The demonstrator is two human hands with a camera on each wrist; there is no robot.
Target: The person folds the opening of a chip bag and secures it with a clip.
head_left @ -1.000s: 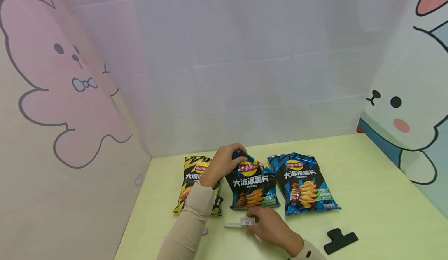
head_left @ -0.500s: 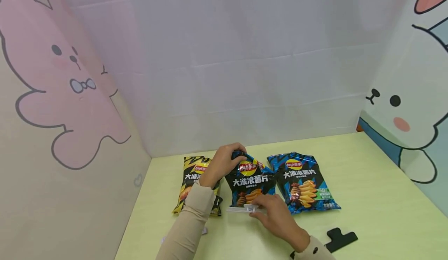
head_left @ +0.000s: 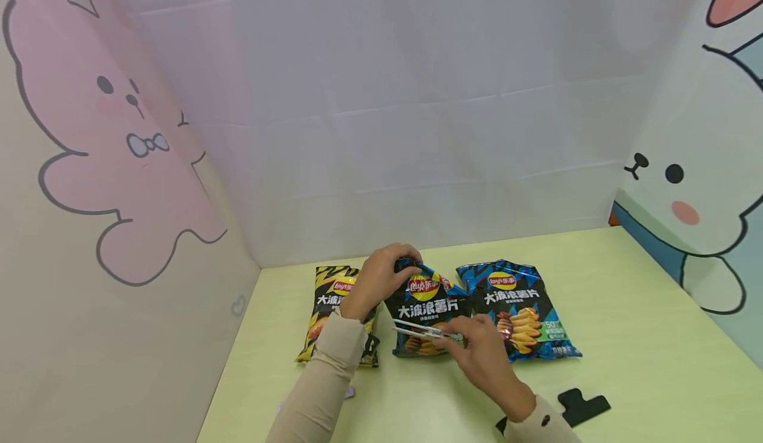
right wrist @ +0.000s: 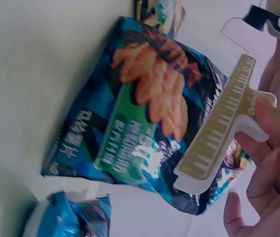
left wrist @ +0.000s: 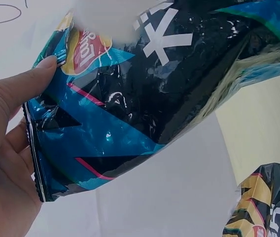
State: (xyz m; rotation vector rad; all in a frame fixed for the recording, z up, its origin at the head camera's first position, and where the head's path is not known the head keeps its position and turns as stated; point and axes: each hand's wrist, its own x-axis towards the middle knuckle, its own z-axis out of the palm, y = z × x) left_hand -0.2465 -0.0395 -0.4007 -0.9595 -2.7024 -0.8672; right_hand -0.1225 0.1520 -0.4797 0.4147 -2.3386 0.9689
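Observation:
My left hand [head_left: 381, 281] pinches the top edge of the middle blue-and-black chip bag [head_left: 434, 307], thumb on the front and fingers behind. In the left wrist view the sealed strip of the bag [left wrist: 35, 153] lies between thumb and fingers. My right hand [head_left: 481, 353] holds a white bag clip [head_left: 417, 328] by its handle, in front of the bag's lower half. Seen from the right wrist, the clip [right wrist: 219, 123] has a long bar with a gold piano-key pattern, and thumb and fingers pinch its grip.
A yellow-and-black chip bag [head_left: 322, 304] lies to the left, partly behind the left arm. Another blue chip bag [head_left: 518, 310] lies on the right. A black clip [head_left: 584, 408] sits at the front right, near the right sleeve. A pale purple piece [head_left: 349, 393] shows beside the left sleeve.
My right hand has moved up and away from me with the clip, from the table before the bag to the bag's lower front. The left hand keeps its grip in place.

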